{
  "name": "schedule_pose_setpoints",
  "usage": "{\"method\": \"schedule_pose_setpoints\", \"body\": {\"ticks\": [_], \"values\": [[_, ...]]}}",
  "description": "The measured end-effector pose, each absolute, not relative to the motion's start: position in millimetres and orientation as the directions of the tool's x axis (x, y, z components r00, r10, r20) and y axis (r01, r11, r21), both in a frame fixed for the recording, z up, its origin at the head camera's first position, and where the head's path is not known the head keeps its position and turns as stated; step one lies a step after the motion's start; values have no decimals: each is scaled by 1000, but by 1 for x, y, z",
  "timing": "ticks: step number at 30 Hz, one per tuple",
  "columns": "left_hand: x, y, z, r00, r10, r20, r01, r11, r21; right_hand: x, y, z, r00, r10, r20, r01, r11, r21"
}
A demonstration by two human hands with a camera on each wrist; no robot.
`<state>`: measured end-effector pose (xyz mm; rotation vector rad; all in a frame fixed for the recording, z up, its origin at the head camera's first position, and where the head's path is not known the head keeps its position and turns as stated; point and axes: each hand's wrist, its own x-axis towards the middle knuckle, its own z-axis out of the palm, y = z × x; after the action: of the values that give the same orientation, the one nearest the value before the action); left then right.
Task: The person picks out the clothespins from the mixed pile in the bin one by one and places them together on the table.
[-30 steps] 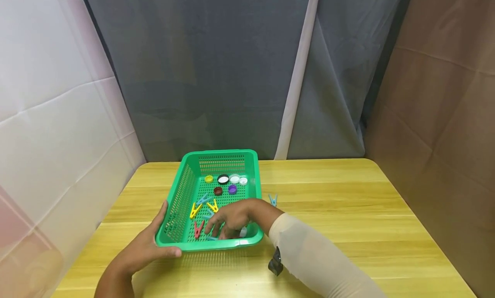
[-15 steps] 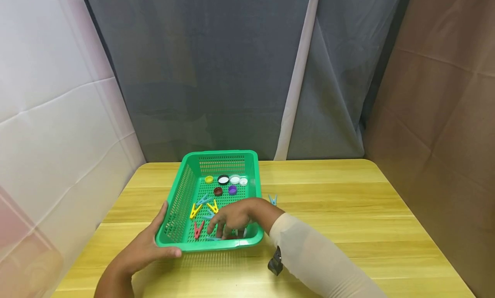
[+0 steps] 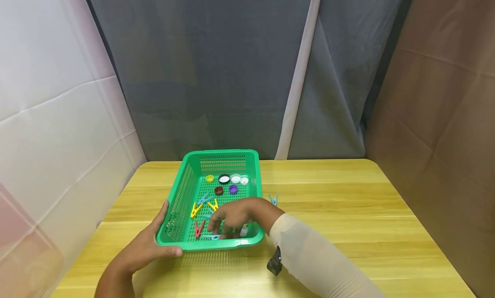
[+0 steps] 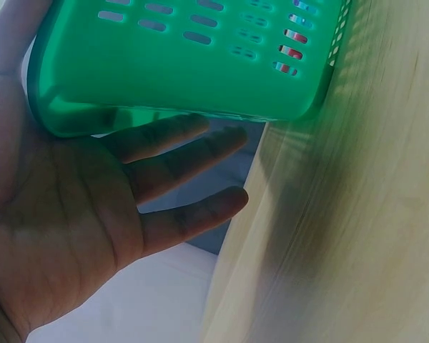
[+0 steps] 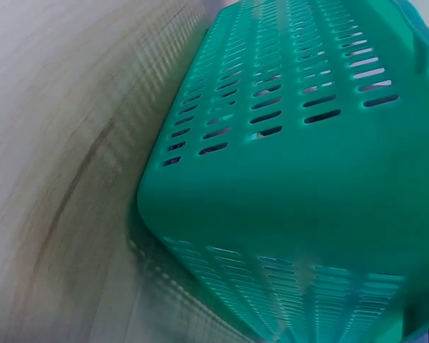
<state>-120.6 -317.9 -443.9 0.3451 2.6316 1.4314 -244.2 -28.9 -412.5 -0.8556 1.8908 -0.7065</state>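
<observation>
At left, the left hand [image 3: 145, 247], fingers straight and apart, braces the near-left corner of the green basket [image 3: 210, 246]. Within, a red clothespin [image 3: 199, 229] lies left of a light-blue clothespin [image 3: 212, 237]. The right hand [image 3: 233, 214] reaches down beside the latter, fingers bent; whether it holds anything cannot be told. Good handling probably means a steady corner and light fingertip contact. At right, a blue clothespin [image 3: 273, 199] lies on the table [image 3: 340, 225], beside the basket.

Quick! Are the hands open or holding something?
Left hand: open, touching the basket.
Right hand: inside the basket; can't tell whether it holds anything.
</observation>
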Motion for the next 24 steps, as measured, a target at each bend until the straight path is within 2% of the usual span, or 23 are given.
{"method": "schedule_pose_setpoints", "body": {"ticks": [4, 24], "values": [[-122, -317, -443, -966, 258, 2, 141, 519, 843, -245, -27, -412, -353, -806, -476, -270, 574, -773], [-120, -318, -447, -967, 256, -18, 125, 530, 839, -242, -28, -415, -397, -776, -491, -350, 622, -700]]}}
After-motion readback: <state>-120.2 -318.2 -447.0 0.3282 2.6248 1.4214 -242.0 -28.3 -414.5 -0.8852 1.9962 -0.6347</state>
